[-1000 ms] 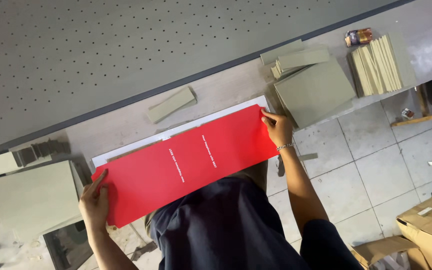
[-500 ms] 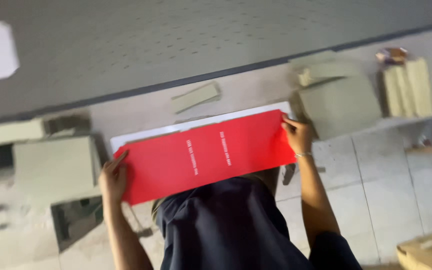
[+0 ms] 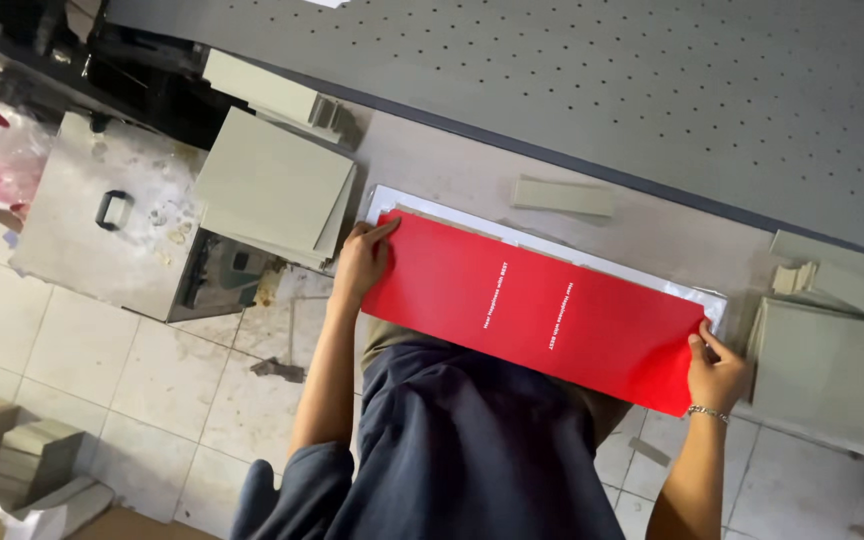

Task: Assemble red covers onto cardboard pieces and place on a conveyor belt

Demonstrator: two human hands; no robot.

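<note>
Holding a long red sheet [image 3: 537, 310] by both short ends, stretched across the middle of the frame over a white sheet [image 3: 552, 250] whose border peeks out along the upper edge and at the right end. Left hand [image 3: 362, 262] at centre left, fingers laid flat on the red sheet's end, thumb under its edge, so pinching it rather than clenched. Right hand [image 3: 717, 372] at lower right, bracelet at the wrist, gripping the other end between thumb and fingers. Red sheet tilted down toward the right, parallel to the table [image 3: 652, 225] edge. Seemingly the lining-up step: red sheet hung just over the white one, not yet pressed flat. Next move likely calls for matching corners at both ends, keeping the sheet taut, then lowering it evenly without skew. Grey boards [image 3: 272, 185] stacked at upper left, a small grey strip [image 3: 562, 196] above centre, more grey boards [image 3: 832, 365] at right, tiled floor [image 3: 102, 350] at lower left.
</note>
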